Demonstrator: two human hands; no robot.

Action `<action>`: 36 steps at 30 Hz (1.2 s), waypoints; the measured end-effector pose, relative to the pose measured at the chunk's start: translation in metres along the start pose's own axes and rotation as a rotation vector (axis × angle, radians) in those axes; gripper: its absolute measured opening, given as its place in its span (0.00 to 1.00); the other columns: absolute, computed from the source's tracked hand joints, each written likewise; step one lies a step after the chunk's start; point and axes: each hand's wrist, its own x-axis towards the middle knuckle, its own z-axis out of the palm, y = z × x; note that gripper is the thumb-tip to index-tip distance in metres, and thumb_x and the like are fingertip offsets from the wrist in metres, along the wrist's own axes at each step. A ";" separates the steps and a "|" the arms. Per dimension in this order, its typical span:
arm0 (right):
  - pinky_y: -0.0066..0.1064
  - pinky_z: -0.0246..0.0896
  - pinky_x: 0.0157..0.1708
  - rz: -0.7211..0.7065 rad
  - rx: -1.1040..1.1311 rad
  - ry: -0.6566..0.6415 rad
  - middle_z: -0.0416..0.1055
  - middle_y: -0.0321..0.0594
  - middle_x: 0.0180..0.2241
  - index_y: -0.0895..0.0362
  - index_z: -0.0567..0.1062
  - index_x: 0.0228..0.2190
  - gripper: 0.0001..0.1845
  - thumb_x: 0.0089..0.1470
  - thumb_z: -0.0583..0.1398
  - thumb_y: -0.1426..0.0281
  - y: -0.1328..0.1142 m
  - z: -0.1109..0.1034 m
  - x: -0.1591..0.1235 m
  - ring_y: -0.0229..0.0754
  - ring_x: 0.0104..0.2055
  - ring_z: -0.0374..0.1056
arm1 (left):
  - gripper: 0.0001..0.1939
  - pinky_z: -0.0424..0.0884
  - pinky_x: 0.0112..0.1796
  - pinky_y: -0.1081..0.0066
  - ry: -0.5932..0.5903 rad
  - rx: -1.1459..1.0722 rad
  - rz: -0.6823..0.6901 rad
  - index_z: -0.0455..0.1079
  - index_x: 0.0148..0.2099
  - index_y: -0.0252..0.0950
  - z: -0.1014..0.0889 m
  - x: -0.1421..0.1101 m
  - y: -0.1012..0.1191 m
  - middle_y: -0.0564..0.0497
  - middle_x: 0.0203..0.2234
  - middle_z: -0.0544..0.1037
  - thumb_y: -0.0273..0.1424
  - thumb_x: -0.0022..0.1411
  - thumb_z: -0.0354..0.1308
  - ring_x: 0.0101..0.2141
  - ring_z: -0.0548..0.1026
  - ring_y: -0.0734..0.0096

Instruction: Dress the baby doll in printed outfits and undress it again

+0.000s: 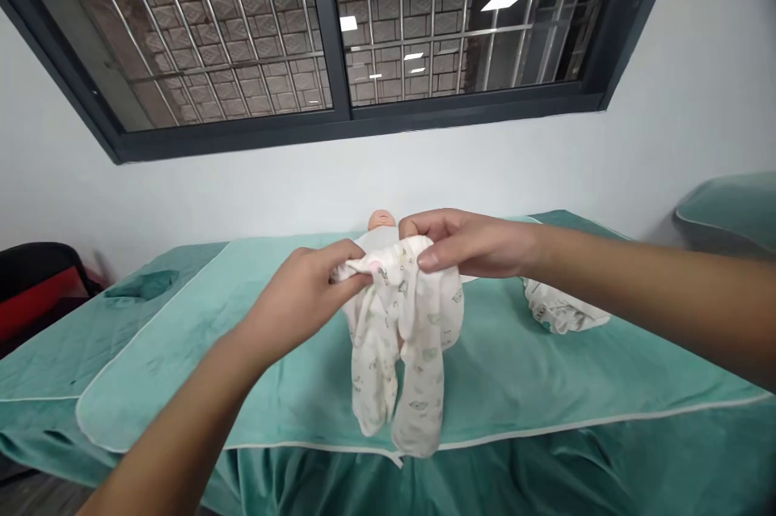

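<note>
Between my hands hang white footed baby pants (418, 354) with a small print, the two legs dangling down. My left hand (318, 277) pinches the waistband at its left end. At the other end, my right hand (466, 243) grips the waistband between thumb and fingers. Behind the pants a baby doll (381, 218) lies on the green bed; part of its head and a pale top show, while most of its body is hidden by the cloth and my hands.
A crumpled white printed cloth (563, 310) lies right of the doll, partly behind my right forearm. Green covers (255, 370) spread over the bed. A barred window (352, 39) is in the wall behind. At far left stands a black and red chair (45, 289).
</note>
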 end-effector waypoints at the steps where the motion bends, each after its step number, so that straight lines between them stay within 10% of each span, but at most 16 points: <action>1: 0.27 0.57 0.27 -0.006 -0.065 0.018 0.65 0.30 0.26 0.55 0.67 0.29 0.16 0.51 0.66 0.59 0.000 0.002 0.000 0.34 0.27 0.62 | 0.11 0.58 0.26 0.73 -0.061 0.028 0.021 0.72 0.33 0.39 0.000 -0.001 0.001 0.57 0.21 0.71 0.40 0.61 0.57 0.23 0.66 0.73; 5: 0.30 0.57 0.32 -0.054 -0.572 0.093 0.68 0.33 0.28 0.55 0.72 0.31 0.14 0.54 0.65 0.58 -0.005 0.011 0.000 0.37 0.31 0.63 | 0.10 0.66 0.34 0.72 -0.216 -0.009 0.176 0.71 0.30 0.38 0.005 -0.007 -0.003 0.55 0.28 0.77 0.38 0.61 0.58 0.31 0.73 0.69; 12: 0.37 0.56 0.40 -0.284 -1.403 0.228 0.71 0.36 0.25 0.54 0.75 0.30 0.14 0.62 0.56 0.61 -0.010 0.004 -0.002 0.41 0.30 0.65 | 0.08 0.66 0.36 0.69 0.318 -0.001 0.193 0.64 0.30 0.38 0.014 -0.006 -0.019 0.52 0.32 0.78 0.32 0.61 0.58 0.34 0.74 0.68; 18: 0.42 0.56 0.43 -0.266 -1.761 0.176 0.75 0.45 0.35 0.56 0.76 0.28 0.20 0.65 0.52 0.58 0.003 -0.014 -0.007 0.47 0.37 0.68 | 0.17 0.60 0.33 0.69 0.160 0.427 0.284 0.70 0.29 0.38 0.021 -0.001 -0.048 0.51 0.26 0.75 0.44 0.65 0.56 0.32 0.70 0.66; 21: 0.41 0.56 0.40 -0.113 -1.708 0.201 0.75 0.47 0.40 0.55 0.76 0.28 0.23 0.64 0.52 0.55 0.019 -0.019 -0.013 0.51 0.43 0.68 | 0.19 0.59 0.30 0.71 -0.007 0.374 0.186 0.72 0.35 0.41 0.026 -0.009 -0.058 0.52 0.31 0.77 0.51 0.63 0.56 0.32 0.72 0.67; 26: 0.32 0.50 0.27 0.385 -1.134 0.196 0.66 0.35 0.22 0.54 0.69 0.23 0.27 0.59 0.53 0.45 0.033 -0.018 -0.019 0.40 0.24 0.61 | 0.21 0.59 0.29 0.71 -0.118 0.112 -0.013 0.69 0.32 0.40 0.036 -0.018 -0.064 0.56 0.25 0.74 0.48 0.68 0.47 0.28 0.70 0.70; 32: 0.31 0.57 0.31 0.174 -0.530 0.412 0.69 0.37 0.32 0.54 0.71 0.32 0.23 0.56 0.58 0.46 0.032 0.005 0.004 0.41 0.34 0.65 | 0.14 0.67 0.35 0.72 0.378 -0.423 -0.106 0.68 0.38 0.39 0.050 -0.004 -0.047 0.54 0.30 0.75 0.45 0.63 0.57 0.32 0.72 0.70; 36: 0.34 0.64 0.34 0.093 -0.273 0.443 0.70 0.40 0.41 0.53 0.70 0.41 0.23 0.51 0.65 0.52 0.038 0.026 0.026 0.45 0.40 0.68 | 0.24 0.71 0.47 0.66 0.365 -0.686 0.008 0.64 0.59 0.46 0.057 0.002 -0.031 0.49 0.50 0.75 0.42 0.62 0.59 0.49 0.74 0.61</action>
